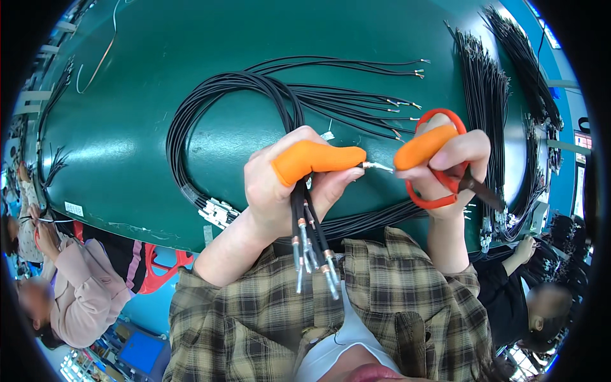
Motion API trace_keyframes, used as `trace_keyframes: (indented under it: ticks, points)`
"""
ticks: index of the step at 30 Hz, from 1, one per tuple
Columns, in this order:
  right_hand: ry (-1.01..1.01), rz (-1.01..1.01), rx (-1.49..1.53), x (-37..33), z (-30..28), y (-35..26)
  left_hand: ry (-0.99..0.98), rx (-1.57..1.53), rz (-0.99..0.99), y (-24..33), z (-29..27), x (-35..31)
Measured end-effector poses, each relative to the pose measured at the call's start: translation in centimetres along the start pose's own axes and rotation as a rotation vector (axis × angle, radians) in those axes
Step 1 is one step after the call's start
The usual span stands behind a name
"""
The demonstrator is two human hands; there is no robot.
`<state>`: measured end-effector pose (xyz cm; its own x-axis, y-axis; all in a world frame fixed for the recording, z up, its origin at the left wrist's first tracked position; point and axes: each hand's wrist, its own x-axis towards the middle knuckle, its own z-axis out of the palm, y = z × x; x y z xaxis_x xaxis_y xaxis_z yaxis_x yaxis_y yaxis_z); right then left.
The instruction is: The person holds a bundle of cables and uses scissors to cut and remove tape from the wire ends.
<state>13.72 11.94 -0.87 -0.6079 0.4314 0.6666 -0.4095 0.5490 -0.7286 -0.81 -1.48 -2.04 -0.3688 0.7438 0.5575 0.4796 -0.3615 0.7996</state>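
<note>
Over the green table (pixel 223 146), your left hand (pixel 286 169) is gripping a looped bundle of black cables (pixel 219 83), while your right hand (pixel 442 156), holding red-handled scissors (pixel 450 183), is fingering one stripped cable end (pixel 379 166).

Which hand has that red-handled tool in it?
The person's right hand has the red-handled tool; the left hand instead grips black cables.

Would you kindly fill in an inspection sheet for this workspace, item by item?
Surface: green table, glossy.
Work items: black cables with stripped ends; red-handled scissors.
Clutter: loose thin wire, far left.
Hands: left hand grips the cables; right hand holds the scissors, near one cable's exposed wires.
Cables: coiled bundle left of and beyond the left hand; straight bundles at right.
Surroundings: co-workers at both sides.
</note>
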Motion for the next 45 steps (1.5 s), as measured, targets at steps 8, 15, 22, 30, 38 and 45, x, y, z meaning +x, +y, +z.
trace_keyframes:
  ticks: [8, 15, 22, 30, 38, 45]
  points:
    - [0.095, 0.290, 0.341, 0.2, 1.3, -1.4, 0.105, -0.062, -0.033, 0.0, 0.5, -0.3]
    - [0.022, 0.406, 0.418, 0.1, 1.8, -2.0, 0.086, -0.131, -0.004, -0.2, 0.5, -0.5]
    - [0.000, 0.408, 0.437, 0.0, 1.7, -2.0, 0.053, -0.161, -0.003, -0.6, 0.3, -0.6]
    - [-0.022, 0.404, 0.455, 0.0, 1.7, -1.9, 0.086, -0.172, -0.028, -0.7, 0.6, -0.8]
    - [0.137, 0.567, 0.599, 0.3, 2.5, -2.7, 0.127, -0.365, -0.023, -0.7, 0.3, 0.2]
    - [-0.412, 0.985, 0.777, 1.7, 3.1, -4.8, 0.120, -0.651, -0.105, -0.9, -1.2, 0.2]
